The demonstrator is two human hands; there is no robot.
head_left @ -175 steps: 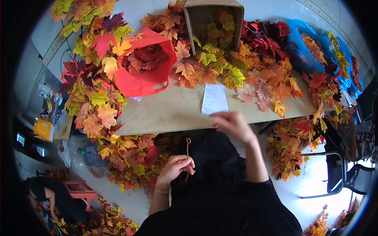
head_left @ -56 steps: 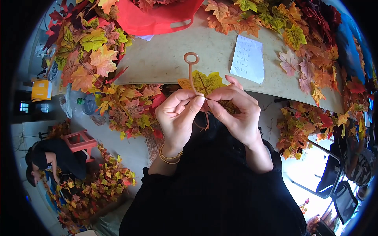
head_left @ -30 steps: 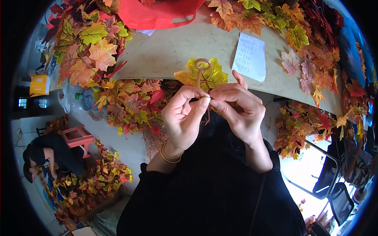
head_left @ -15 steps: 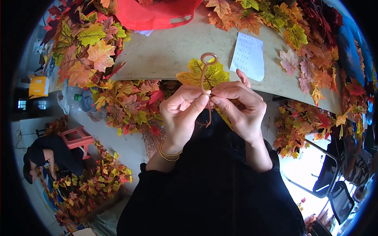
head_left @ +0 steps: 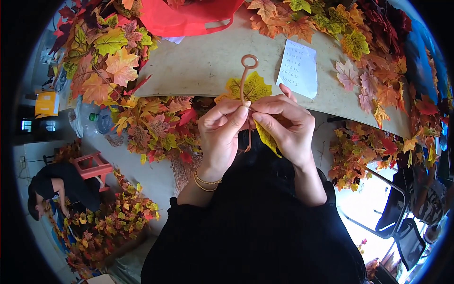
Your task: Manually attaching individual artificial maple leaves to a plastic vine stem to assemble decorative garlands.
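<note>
A brown plastic stem (head_left: pixel 243 83) with a ring at its top stands nearly upright between my hands, over the table's near edge. My left hand (head_left: pixel 222 128) pinches it at mid-length between thumb and forefinger. Touching the same spot, my right hand (head_left: pixel 286 123) is closed in a pinch, apparently on the base of an artificial yellow maple leaf; the fingertips hide the exact grip. One yellow leaf (head_left: pixel 257 87) spreads out behind the stem, above my fingers. Another yellow leaf (head_left: pixel 266 138) hangs below my right thumb. The stem's lower end (head_left: pixel 248 142) shows beneath my hands.
On the table (head_left: pixel 203 66) lie a red bag (head_left: pixel 189 19), a handwritten paper sheet (head_left: pixel 298 68) and heaps of autumn leaves (head_left: pixel 113 52). More leaf bunches (head_left: pixel 165 125) hang at the near edge. At left, a person (head_left: pixel 64 189) bends beside a red stool (head_left: pixel 94 168). A chair (head_left: pixel 409 241) stands right.
Both hands have shifted slightly left with the stem, whose ring now sits a little higher. The upper leaf has turned, and more of the lower leaf shows under my right hand.
</note>
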